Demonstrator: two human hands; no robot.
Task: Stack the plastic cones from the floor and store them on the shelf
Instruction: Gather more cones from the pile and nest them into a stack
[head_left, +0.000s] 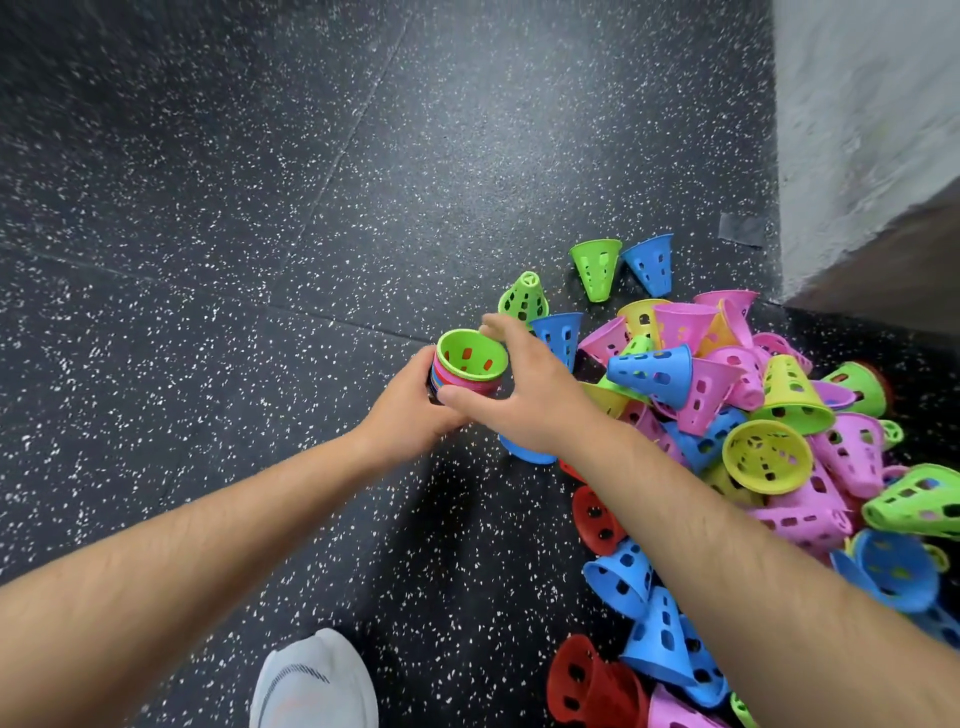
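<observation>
My left hand (415, 402) grips a nested stack of cones (470, 366) with its wide mouth up; a green cone is innermost, red and blue rims show below it. My right hand (524, 395) hovers right beside the stack, fingers spread and relaxed, thumb touching the stack's lower rims, holding nothing. A big loose pile of perforated plastic cones (753, 415) in pink, blue, green, yellow and red lies on the floor to the right. A green cone (524, 299) and a blue cone (558, 332) lie just beyond my right hand.
The floor (260, 260) is dark speckled rubber. A grey-white wall (862, 130) rises at the top right, close behind the pile. Two stray cones, green (596, 267) and blue (649, 262), lie nearer the wall. My white shoe (317, 680) is at the bottom.
</observation>
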